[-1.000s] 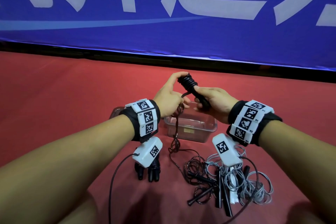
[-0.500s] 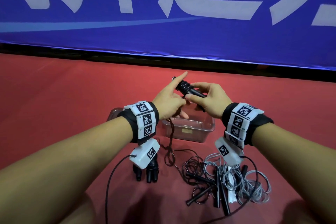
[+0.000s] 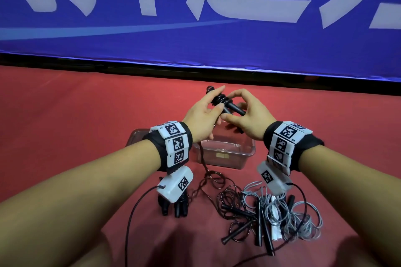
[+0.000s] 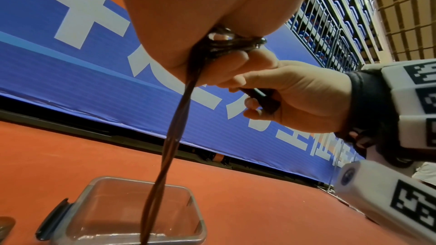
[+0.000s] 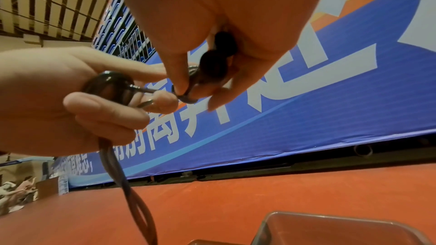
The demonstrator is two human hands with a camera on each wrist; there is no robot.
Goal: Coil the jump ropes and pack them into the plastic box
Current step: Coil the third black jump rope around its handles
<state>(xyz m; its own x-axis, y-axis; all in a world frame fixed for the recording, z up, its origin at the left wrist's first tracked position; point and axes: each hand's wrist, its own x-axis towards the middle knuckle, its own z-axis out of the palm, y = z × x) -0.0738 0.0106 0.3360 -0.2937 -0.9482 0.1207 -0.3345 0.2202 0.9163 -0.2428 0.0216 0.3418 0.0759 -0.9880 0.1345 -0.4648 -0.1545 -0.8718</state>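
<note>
My right hand [image 3: 249,112] pinches the two black handles [image 3: 235,109] of a black jump rope, holding them above the clear plastic box [image 3: 225,155]. My left hand [image 3: 206,112] grips the rope's cord [image 3: 202,158], which is wound in several turns round the handles' far end. The rest of the cord hangs past the box's front wall to the floor. In the left wrist view the cord [image 4: 174,137] drops from the palm over the box [image 4: 197,210]. The right wrist view shows the handles' butt ends [image 5: 218,57] between the fingers [image 5: 181,85].
A tangled pile of black and grey jump ropes [image 3: 271,214] lies on the red floor in front of the box. A wound black rope bundle [image 3: 173,207] stands at the left, under my left wrist. A clear lid [image 3: 136,136] lies left of the box. A blue banner [image 3: 195,28] closes the back.
My left hand has carried the cord round the handles' end, adding turns. The right hand has loosened from a full grip to a fingertip pinch, and the handles now point right.
</note>
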